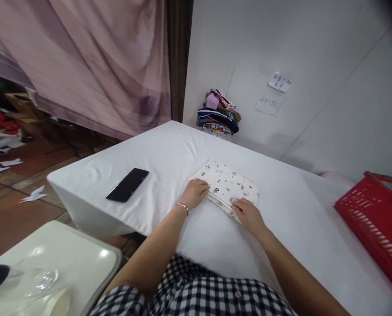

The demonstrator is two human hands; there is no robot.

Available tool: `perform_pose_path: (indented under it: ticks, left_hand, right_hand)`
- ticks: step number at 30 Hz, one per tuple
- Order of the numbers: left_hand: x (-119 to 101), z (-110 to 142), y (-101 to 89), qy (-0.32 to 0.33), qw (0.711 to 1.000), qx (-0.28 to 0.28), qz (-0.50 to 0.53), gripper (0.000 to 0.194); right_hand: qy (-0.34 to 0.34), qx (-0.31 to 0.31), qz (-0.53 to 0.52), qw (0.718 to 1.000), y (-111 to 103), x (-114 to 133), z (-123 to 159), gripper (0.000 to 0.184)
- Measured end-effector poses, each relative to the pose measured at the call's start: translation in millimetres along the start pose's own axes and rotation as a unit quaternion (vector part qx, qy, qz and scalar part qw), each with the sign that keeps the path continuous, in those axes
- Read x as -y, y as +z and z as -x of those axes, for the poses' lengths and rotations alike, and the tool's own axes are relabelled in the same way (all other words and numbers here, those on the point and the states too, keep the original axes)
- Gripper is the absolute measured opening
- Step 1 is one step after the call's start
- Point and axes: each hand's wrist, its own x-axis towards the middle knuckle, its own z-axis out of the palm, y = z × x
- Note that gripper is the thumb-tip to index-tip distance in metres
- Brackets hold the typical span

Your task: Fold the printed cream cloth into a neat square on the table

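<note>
Cloth (230, 181) | folded, on surface (291, 228), just ahead of both hands, touching | long axis slants from beyond left hand (195, 194) nearer toward right hand (247, 214) | both closed, gripping its near long edge | neither clearly nearer

The table (301, 232) is covered in matt, creased cloth; the folded bundle (231, 179) is made of matt printed cloth. The phone (128, 185) is faced in smooth gloss, the basket (367, 197) is moulded in plastic, and 2 notes (268, 103) are written on paper.
</note>
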Motion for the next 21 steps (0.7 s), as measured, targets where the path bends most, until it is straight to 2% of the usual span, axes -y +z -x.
perform_pose_path:
  ticks: [13, 21]
  left_hand:
    - [0.5, -0.6, 6.8, -0.012, 1.0, -0.026, 0.002, 0.019]
    - [-0.7, 0.0, 0.4, -0.014, 1.0, -0.026, 0.006, 0.023]
  right_hand:
    - [-0.033, -0.043, -0.017, 0.998, 3.5, 2.0, 4.7, 0.03]
    - [-0.058, -0.033, -0.003, 0.998, 5.9, 5.5, 8.1, 0.029]
